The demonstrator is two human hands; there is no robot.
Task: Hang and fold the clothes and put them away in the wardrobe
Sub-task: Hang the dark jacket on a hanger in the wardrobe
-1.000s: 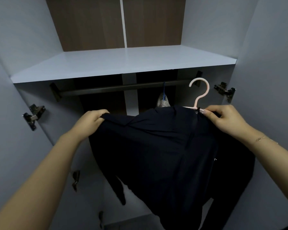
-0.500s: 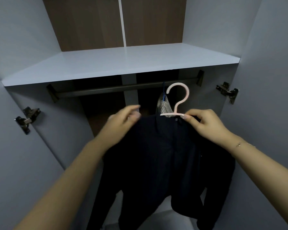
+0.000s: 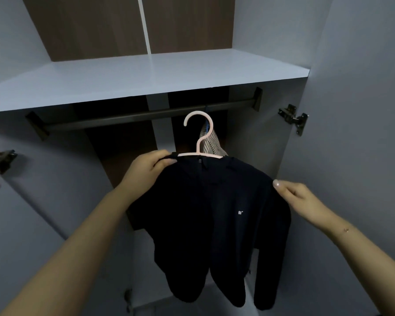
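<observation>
Below the front edge of the pale grey wardrobe shelf (image 3: 146, 87), a dark navy long-sleeved soft fabric top (image 3: 214, 213) is held up on a pale pink plastic hanger (image 3: 200, 137), hook not yet on the dark metal hanging rail (image 3: 146, 114). Left hand (image 3: 146, 167) is closed round the garment's shoulder and the hanger arm beside the collar; its fingers (image 3: 163, 156) are curled over the edge. Right hand (image 3: 299, 197) pinches the other shoulder seam, thumb on top.

Garment judged light, limp and likely to slide off the smooth hanger if tilted; sleeves hang loose and could snag. Hanger judged stiff and light. Best hold judged to be the hanger neck just under the hook, with a shoulder steadied.

A striped garment on a blue hanger (image 3: 209, 142) is already hung on the rail, just behind the pink hook. Open rail is seen toward the left bracket (image 3: 35, 126). Headroom between rail and shelf underside is tight, so the hook must be raised close to the shelf edge. Metal door hinges (image 3: 294, 118) stand at both side walls, well apart from the garment.
</observation>
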